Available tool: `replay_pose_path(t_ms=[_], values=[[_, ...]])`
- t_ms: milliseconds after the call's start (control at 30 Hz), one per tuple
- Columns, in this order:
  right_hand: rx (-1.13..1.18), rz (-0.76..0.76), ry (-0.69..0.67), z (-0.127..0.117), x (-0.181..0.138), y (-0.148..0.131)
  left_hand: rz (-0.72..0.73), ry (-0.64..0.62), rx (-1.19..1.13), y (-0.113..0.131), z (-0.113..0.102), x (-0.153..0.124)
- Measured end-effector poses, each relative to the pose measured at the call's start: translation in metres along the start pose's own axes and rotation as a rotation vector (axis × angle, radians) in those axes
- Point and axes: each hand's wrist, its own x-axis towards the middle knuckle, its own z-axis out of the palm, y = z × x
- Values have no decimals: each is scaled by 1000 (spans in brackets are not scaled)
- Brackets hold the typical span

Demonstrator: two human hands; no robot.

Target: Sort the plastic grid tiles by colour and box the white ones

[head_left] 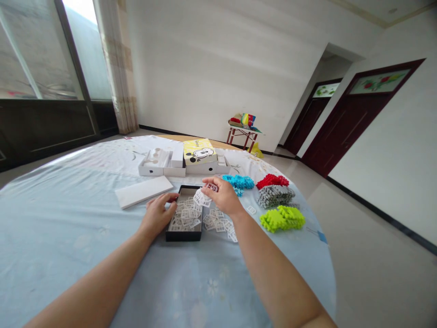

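Note:
My left hand [160, 212] grips the left wall of a small black box [184, 236], its fingers curled over the rim. Inside the box lie several loose white plastic lattice pieces [186, 214], flat and window-like. Above the box's right edge, my right hand [222, 195] is closed on a small bunch of white lattice pieces [202, 198]. Its fingers partly cover them. On the cloth just right of the box, more white lattice pieces [218, 222] are spread, partly hidden by my right forearm. One single piece [251, 209] lies farther right.
To the right are piles of blue [241, 182], red [272, 181], grey [276, 196] and lime-green pieces [282, 218]. Behind stand open white boxes [162, 171] and a yellow cartoon box [200, 152]. A white lid [143, 191] lies left on the round, cloth-covered table [85, 218].

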Motion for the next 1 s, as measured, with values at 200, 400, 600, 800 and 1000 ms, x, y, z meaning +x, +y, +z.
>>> replay_pose_path(t_ms=[200,400,600,800,1000], values=[[43,-57,-88,19,3,12,-4,7,-12,0,1,-1],[107,-8,-68,5,-8,37,-10,5,-6,-1,1,0],[-263,80,-114,-16,-29,54,-13,-2,-9,-1,0,1],[-529,46,-390,-6,-44,62,-16,-7,17,-5,2,1],[-603,34,-460,-6,-41,66,-24,-15,29,-6,1,1]])
